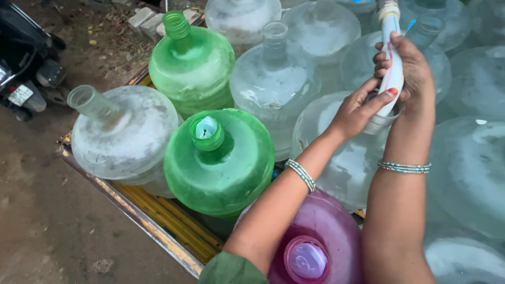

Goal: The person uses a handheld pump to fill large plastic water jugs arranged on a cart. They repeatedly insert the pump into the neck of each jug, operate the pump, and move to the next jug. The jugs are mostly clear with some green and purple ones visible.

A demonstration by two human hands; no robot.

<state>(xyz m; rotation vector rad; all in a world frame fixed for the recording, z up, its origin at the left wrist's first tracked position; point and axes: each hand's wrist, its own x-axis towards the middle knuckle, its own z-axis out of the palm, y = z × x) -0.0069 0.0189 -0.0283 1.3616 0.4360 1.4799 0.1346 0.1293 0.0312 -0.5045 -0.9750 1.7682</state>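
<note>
My right hand [407, 71] grips a white hose nozzle [392, 50] with red and blue stripes, held upright over the mouth of a clear water jug [344, 158]. My left hand [357, 108] pinches the lower end of the nozzle at that jug's neck. Both wrists wear thin bangles. The jug's mouth is hidden behind my hands.
Many large jugs stand packed in a yellow-edged cart [158, 221]: two green ones [221, 163] [192, 66], a pink one [326, 242] with a cap, several clear ones [123, 131]. Dirt ground lies at left, with a parked scooter [23, 63] at the far left.
</note>
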